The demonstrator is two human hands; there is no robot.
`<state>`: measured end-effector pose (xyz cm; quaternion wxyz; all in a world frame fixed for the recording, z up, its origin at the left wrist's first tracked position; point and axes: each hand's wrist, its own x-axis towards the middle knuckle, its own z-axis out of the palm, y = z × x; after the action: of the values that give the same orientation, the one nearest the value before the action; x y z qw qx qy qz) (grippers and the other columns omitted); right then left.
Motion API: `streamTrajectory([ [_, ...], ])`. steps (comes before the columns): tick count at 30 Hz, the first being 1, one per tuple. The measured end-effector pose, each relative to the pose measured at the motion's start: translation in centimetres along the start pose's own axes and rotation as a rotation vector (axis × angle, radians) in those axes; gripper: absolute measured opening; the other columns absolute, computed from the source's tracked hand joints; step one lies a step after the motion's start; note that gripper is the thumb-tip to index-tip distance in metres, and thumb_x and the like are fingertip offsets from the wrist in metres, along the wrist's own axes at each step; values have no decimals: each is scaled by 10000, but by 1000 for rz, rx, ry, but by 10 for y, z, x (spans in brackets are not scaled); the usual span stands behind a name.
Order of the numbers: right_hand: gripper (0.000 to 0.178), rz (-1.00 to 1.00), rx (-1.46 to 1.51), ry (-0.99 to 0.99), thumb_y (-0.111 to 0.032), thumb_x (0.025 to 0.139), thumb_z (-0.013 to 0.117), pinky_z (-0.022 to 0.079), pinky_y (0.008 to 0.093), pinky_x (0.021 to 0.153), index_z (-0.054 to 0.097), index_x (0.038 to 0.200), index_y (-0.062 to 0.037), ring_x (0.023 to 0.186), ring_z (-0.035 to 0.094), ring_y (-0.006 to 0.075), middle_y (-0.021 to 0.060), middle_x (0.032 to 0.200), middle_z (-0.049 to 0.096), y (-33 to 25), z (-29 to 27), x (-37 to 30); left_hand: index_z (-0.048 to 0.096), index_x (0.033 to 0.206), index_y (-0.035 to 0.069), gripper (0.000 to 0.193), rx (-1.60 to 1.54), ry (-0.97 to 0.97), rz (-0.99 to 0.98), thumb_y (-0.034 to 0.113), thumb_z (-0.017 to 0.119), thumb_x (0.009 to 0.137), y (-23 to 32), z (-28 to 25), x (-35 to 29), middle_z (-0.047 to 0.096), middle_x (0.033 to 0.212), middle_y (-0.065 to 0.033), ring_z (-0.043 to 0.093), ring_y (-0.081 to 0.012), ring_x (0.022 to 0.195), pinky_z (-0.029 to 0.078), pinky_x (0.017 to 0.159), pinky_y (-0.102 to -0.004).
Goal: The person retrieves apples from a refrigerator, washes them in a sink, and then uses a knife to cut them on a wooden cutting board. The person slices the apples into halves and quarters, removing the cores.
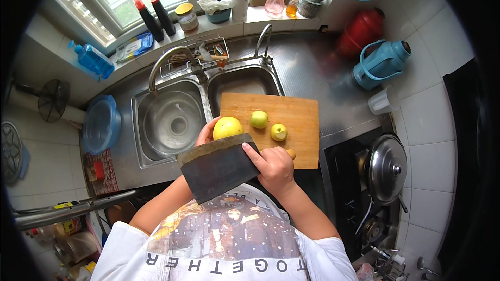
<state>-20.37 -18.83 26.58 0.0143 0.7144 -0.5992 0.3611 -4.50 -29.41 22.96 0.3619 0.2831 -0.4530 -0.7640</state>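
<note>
My right hand [276, 166] is wrapped round the handle of a cleaver [219, 169], its index finger stretched along the dark blade. The wooden handle end shows past my fist. My left hand [207, 131] holds a large round yellow fruit [228, 127] at the near left edge of the wooden cutting board [302, 112]. The blade's worn edge lies just in front of the fruit and hides its lower side and much of my left hand. Whether blade and fruit touch, I cannot tell. A small green fruit [259, 119] and another one with a pale patch [278, 132] sit on the board.
Behind the board is a double steel sink [136, 125] with two taps. A gas stove with a lidded pan [388, 169] stands at the right. Blue [383, 65] and red thermos flasks [362, 31] occupy the back right corner. Blue basins [101, 125] lean at the left.
</note>
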Motion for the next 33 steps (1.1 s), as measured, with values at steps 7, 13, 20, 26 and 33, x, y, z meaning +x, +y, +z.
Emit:
streamTrajectory([
  [7,585,32,4,-10,55,568,568,358,355,506,604,1129,-107,510,436,240,59,567,409,-1,9,1,254,1332,56,640,5,-10,22,109,625,813,-2,-16,1,427,1240,-132,482,-215,1109,442,926,-343],
  [13,557,88,-53,9,51,584,566,372,360,500,613,1114,-113,506,442,244,66,557,393,6,16,-2,296,1320,53,592,90,57,29,75,606,816,-8,-22,7,439,1223,-112,493,-184,1067,444,902,-313],
  [20,242,515,507,51,-47,771,608,408,310,511,641,1008,-83,560,528,257,139,638,539,7,21,-7,342,1296,28,695,-12,69,-140,-40,685,695,9,-7,3,469,1205,-76,474,-173,1121,387,948,-290],
  [26,206,912,967,-53,-137,851,590,358,227,419,532,716,7,476,452,49,-26,570,499,18,19,-25,323,1310,33,723,-80,-26,-137,-28,689,689,9,-2,2,442,1227,-76,445,-174,1151,366,970,-295],
  [33,110,671,596,-8,-72,824,585,414,278,482,597,912,-6,515,526,178,95,616,544,14,4,-31,310,1339,60,774,-95,-15,-138,-14,691,669,11,0,1,461,1245,-80,442,-195,1171,342,1001,-335],
])
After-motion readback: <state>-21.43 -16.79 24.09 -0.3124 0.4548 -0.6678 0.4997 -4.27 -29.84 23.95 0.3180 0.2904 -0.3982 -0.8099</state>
